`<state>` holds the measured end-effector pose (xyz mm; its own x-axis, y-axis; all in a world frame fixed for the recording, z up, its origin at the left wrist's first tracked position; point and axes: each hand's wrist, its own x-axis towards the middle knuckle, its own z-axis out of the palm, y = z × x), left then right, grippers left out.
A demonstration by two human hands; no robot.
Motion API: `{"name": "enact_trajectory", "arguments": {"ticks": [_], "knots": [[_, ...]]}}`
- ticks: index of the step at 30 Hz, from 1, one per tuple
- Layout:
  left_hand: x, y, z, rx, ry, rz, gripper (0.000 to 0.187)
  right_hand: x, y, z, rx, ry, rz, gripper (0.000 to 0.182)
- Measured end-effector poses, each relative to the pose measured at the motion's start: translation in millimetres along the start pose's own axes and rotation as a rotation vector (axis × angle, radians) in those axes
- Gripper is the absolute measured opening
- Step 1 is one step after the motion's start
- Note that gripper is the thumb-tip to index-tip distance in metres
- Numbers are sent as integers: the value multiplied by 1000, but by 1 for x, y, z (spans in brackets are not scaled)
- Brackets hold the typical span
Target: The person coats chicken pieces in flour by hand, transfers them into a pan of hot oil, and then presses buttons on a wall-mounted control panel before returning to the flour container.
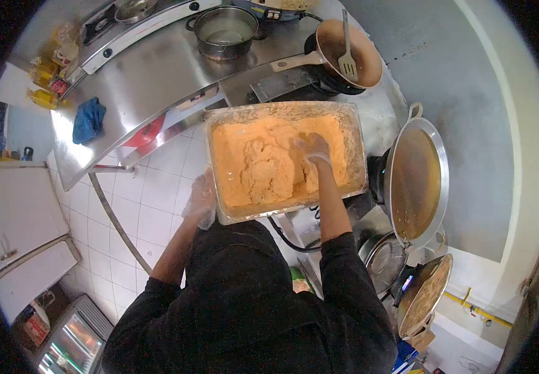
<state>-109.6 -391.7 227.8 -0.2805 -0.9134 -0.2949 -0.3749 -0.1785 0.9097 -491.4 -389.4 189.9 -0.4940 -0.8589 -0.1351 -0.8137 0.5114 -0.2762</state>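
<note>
A large clear plastic tub (288,107) is in front of me, holding orange, flour-like powder (229,140) with a clumpy mound (268,174) in the middle. My right hand (314,149), in a clear plastic glove, reaches into the powder right of the mound. Its fingers are apart, pointing left, with the tips partly buried. My left hand (201,201), also in a clear glove, is closed at the tub's left wall near the front corner, some fingers hidden by the side.
A wide pan of brown liquid (416,181) stands at the right, above a strainer (386,265) and another wide pan (428,296). Behind the tub are a frying pan (369,47) with a slotted spatula (346,64) and a dark pot (226,47). A blue cloth (88,120) lies on the steel counter (151,81).
</note>
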Motion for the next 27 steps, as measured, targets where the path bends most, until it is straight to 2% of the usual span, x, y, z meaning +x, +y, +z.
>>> {"name": "enact_trajectory", "arguments": {"ticks": [3,6,10,12,15,16,18,20,22,24,27], "knots": [[5,-13,2,52,-6,-36,69,27,-42,-2,28,-124,73,91],[6,-22,6,81,37,2,71,22,-116,-29,62,-432,269,87],[12,-17,4,74,13,-137,76,28,-149,10,-192,-451,88,84],[12,-24,7,17,-8,-154,78,47,-124,81,-338,-501,30,82],[10,-25,8,-40,3,-126,79,38,-111,85,-469,-373,-301,81],[9,-24,7,-37,-5,-124,80,37,-102,76,-276,-412,-257,80],[6,-3,2,-39,-6,-124,80,26,-100,2,102,-487,-180,77],[4,-5,0,-33,-22,-166,79,31,-73,-14,348,-661,-68,82],[11,-5,-2,-16,-35,-155,78,52,-52,1,350,-713,-70,86],[12,-9,-1,13,-50,-114,76,77,-14,66,109,-663,-181,90],[9,-3,-2,90,-1,-195,73,73,-54,28,119,-973,-6,87]]}}
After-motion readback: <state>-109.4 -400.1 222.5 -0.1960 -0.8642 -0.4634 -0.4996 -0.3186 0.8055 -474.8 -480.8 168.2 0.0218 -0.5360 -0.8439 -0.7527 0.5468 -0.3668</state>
